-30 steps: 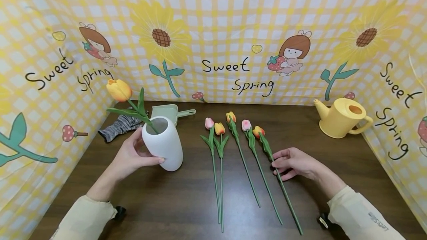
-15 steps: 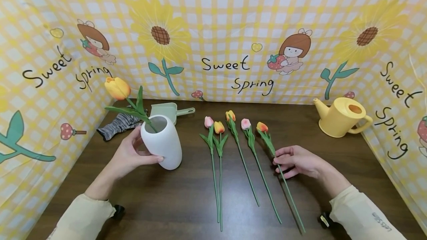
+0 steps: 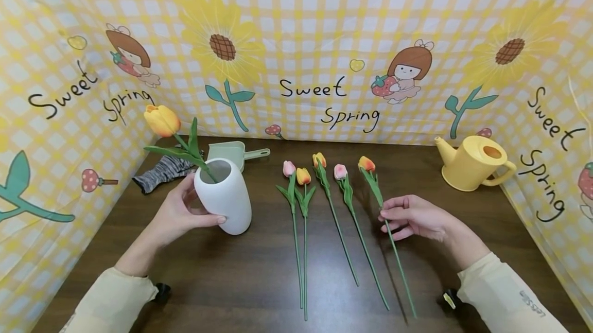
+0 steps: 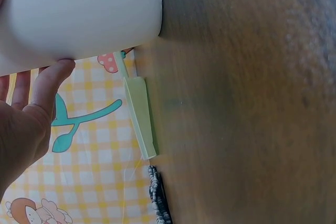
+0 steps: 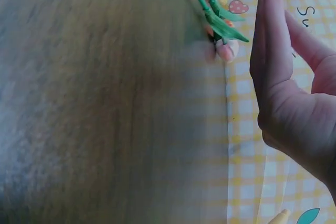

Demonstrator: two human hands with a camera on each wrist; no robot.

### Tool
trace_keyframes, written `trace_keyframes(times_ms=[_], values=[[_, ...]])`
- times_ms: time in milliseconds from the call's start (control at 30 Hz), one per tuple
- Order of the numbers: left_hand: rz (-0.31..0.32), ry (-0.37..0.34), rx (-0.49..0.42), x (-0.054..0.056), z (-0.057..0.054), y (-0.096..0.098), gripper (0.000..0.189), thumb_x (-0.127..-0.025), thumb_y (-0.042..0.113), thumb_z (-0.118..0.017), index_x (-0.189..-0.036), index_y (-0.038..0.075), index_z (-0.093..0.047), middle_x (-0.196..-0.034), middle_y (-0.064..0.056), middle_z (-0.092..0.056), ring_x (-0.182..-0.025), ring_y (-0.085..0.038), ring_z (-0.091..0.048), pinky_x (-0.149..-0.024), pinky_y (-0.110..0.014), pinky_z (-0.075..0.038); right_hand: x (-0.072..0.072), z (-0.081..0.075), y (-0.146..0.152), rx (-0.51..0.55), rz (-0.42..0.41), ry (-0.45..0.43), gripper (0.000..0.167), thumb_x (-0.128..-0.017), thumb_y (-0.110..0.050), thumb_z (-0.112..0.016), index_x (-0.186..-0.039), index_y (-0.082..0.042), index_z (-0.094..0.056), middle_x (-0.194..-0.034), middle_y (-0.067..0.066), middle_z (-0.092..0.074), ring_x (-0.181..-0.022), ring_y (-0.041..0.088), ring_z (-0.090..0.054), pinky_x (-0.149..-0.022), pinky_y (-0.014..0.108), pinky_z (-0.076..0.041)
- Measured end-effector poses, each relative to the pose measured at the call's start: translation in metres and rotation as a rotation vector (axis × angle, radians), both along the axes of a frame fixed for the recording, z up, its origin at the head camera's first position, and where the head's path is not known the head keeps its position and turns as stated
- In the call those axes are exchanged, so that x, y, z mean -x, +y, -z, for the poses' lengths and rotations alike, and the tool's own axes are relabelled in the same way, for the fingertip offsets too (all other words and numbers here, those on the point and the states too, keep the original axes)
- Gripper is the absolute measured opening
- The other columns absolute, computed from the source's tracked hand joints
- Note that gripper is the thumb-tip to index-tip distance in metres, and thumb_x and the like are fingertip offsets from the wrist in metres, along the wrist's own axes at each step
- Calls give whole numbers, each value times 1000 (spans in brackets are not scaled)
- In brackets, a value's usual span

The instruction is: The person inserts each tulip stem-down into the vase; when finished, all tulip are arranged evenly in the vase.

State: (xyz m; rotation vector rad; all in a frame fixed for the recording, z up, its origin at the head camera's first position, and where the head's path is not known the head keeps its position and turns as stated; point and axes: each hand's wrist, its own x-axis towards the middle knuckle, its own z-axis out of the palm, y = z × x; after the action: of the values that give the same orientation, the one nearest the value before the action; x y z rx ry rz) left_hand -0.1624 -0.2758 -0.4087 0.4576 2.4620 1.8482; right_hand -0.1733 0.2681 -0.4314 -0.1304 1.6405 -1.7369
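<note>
In the head view my left hand point(image 3: 173, 214) grips the side of a white vase point(image 3: 229, 204), thumb on the near side. A large yellow artificial tulip point(image 3: 162, 121) leans out of the vase toward the left. My right hand point(image 3: 417, 220) pinches the green stem of an orange-yellow tulip point(image 3: 366, 163) just below its leaves; a separate shadow shows the stem lifted off the table. Left of it lie a pink tulip point(image 3: 340, 171), a yellow-orange tulip point(image 3: 319, 159), another yellow-orange tulip point(image 3: 303, 176) and another pink tulip point(image 3: 289, 169).
A yellow watering can point(image 3: 471, 163) stands at the back right of the brown table point(image 3: 259, 276). Behind the vase lie a pale green dustpan point(image 3: 227, 155) and a grey-black knitted item point(image 3: 159, 173). A checked cloth point(image 3: 306, 39) walls off the back and sides.
The right hand has raised the orange-yellow tulip off the table, and its lower stem has swung left away from its shadow. The left hand keeps its hold on the vase.
</note>
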Motion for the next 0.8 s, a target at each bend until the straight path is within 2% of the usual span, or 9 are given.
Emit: trace_keyframes(times_ms=[67,133,300,467,600,800], values=[[12,4,-6,0,-1,0,89,-69,-5,-91,-144,13,-46,-133,-8,-57,-115,-19,-61,-79,-38,-63,0,-3,0,46,-22,4,7,-103,-6,-57,-108,-7,-63,-106,10,-70,-98,26,-72,-82,43,-62],[16,2,-15,0,-2,0,90,-69,-6,-91,-144,13,-46,-133,-8,-56,-115,-19,-61,-79,-39,-63,0,-6,0,107,-43,3,12,-105,-4,-53,-105,-10,-63,-106,7,-71,-101,26,-72,-83,42,-62],[14,-9,-21,0,0,0,91,-68,-7,-91,-144,15,-46,-133,-9,-56,-115,-19,-62,-78,-40,-63,0,-10,-2,243,-73,0,23,-107,1,-43,-108,-10,-64,-106,4,-72,-107,26,-71,-88,41,-60],[16,-2,-20,1,1,0,92,-68,-8,-91,-145,14,-46,-134,-9,-56,-115,-19,-61,-78,-40,-63,2,-15,-9,376,-84,13,26,-106,6,-41,-111,-8,-63,-107,3,-70,-107,25,-70,-90,40,-59],[19,14,-14,1,1,0,92,-67,-8,-91,-145,14,-46,-134,-9,-56,-117,-19,-60,-79,-38,-63,3,-19,-19,489,-70,50,28,-104,11,-41,-112,-6,-62,-106,5,-68,-106,25,-70,-91,41,-59],[25,17,-19,3,2,0,92,-67,-9,-91,-144,14,-46,-134,-9,-56,-116,-19,-60,-79,-38,-63,4,-25,-40,596,-1,137,25,-103,11,-44,-107,-8,-59,-102,5,-66,-102,24,-71,-90,41,-59]])
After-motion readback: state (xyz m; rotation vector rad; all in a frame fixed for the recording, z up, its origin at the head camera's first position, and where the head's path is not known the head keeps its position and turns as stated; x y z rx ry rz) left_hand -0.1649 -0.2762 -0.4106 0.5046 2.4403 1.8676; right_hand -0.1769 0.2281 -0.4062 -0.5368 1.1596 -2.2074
